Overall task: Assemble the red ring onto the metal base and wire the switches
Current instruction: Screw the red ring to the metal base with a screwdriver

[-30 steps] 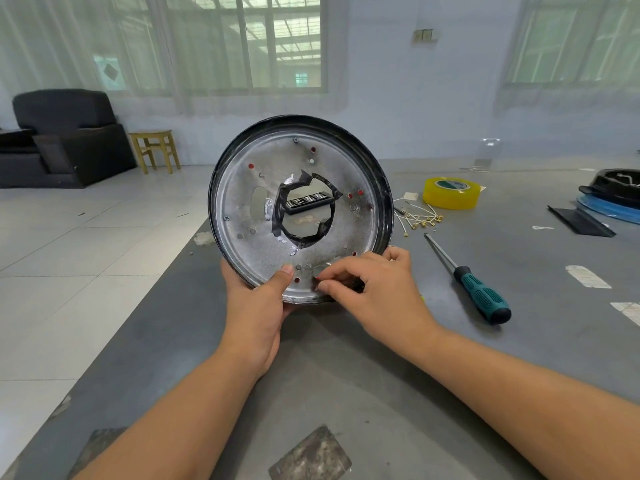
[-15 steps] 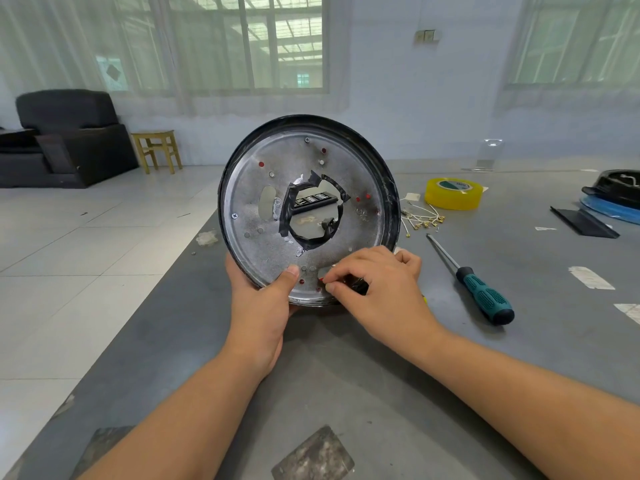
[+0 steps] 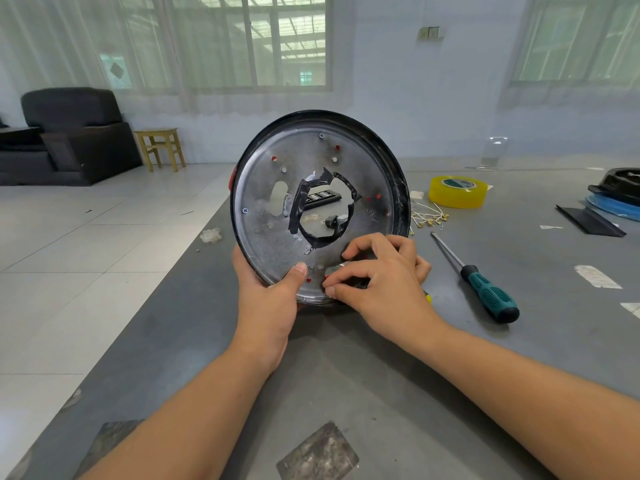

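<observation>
Nearest you, low in the middle of the frame, your left hand (image 3: 268, 299) grips the bottom rim of the metal base (image 3: 318, 206), thumb pressed on its face, holding the disc upright on its edge on the grey surface (image 3: 346, 375). Just right of it, your right hand (image 3: 381, 282) has its fingers curled at the lower edge of the disc, seemingly pinching a small part there; what it is you cannot tell from here. Keep the left grip firm so the base does not roll, and work the small piece with fingertips only. Red spots showing through the holes, and a red sliver at the left rim, suggest the red ring (image 3: 232, 176) sits behind the plate; line those holes up before fastening. The screwdriver (image 3: 485, 289) lies near on the right, within reach. Farther back, upper right, lie the loose wires (image 3: 427, 216) and the yellow tape roll (image 3: 457, 192).
</observation>
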`<move>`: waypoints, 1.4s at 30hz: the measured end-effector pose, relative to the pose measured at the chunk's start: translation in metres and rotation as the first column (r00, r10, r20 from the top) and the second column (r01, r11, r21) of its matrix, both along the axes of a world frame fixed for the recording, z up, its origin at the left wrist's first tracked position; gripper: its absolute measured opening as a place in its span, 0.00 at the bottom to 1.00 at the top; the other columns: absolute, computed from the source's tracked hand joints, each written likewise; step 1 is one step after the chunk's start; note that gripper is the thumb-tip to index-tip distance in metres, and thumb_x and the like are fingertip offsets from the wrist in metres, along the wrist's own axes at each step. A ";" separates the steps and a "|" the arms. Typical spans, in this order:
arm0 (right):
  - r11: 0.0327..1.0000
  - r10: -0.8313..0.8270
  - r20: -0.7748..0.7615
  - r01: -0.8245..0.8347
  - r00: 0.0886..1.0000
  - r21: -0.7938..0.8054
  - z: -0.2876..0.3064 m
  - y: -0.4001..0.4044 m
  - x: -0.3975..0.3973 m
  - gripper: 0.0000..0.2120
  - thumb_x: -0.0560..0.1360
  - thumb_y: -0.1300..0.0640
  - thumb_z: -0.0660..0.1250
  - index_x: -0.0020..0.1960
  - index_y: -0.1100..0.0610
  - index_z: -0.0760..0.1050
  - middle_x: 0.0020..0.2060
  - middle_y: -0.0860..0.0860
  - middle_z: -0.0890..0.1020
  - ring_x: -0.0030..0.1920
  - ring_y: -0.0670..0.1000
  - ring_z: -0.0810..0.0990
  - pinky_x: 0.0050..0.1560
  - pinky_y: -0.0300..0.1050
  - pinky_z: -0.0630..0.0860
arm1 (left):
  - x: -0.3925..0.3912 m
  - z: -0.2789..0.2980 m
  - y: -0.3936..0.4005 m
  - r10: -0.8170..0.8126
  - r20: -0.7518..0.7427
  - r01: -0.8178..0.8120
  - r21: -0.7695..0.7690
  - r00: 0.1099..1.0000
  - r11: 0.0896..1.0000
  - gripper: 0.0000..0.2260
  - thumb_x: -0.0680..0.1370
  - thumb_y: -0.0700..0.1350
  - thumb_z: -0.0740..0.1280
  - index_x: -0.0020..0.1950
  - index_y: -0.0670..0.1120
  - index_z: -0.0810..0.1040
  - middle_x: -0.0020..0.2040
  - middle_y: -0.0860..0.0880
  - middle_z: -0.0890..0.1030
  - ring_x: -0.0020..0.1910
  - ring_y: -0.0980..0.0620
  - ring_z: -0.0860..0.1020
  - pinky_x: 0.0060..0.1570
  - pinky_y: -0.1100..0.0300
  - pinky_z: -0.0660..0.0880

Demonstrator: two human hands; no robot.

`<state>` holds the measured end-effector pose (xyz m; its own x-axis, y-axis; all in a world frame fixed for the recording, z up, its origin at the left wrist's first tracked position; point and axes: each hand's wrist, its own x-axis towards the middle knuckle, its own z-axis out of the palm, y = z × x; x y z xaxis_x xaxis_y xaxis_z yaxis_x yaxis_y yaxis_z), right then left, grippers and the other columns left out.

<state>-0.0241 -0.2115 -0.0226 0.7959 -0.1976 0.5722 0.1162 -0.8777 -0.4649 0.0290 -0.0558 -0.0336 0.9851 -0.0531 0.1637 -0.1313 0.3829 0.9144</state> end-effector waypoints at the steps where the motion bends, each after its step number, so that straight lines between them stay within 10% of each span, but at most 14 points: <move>1: 1.000 -0.004 -0.002 0.004 1.000 0.000 0.000 0.000 0.000 0.05 0.69 0.39 0.77 0.43 0.33 0.84 0.55 0.34 0.73 0.65 0.46 0.61 0.56 0.45 0.52 | -0.001 0.001 0.000 0.001 0.004 -0.001 0.006 1.000 1.000 0.36 0.72 0.37 0.75 0.76 0.55 0.67 0.66 0.47 0.82 0.66 0.41 0.81 0.67 0.34 0.76; 42: 0.997 0.021 0.026 -0.022 0.999 0.071 -0.003 -0.003 0.000 0.05 0.72 0.43 0.75 0.48 0.36 0.82 0.54 0.33 0.75 0.62 0.40 0.65 0.53 0.44 0.54 | 0.010 -0.010 -0.003 0.069 0.083 -0.075 0.076 0.994 0.994 0.38 0.70 0.42 0.74 0.76 0.60 0.65 0.64 0.53 0.83 0.62 0.47 0.83 0.65 0.38 0.78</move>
<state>-0.0244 -0.2147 -0.0256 0.7860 -0.2215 0.5772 0.1471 -0.8399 -0.5225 0.0389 -0.0583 -0.0435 0.9708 0.0017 0.2401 -0.2297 0.2973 0.9267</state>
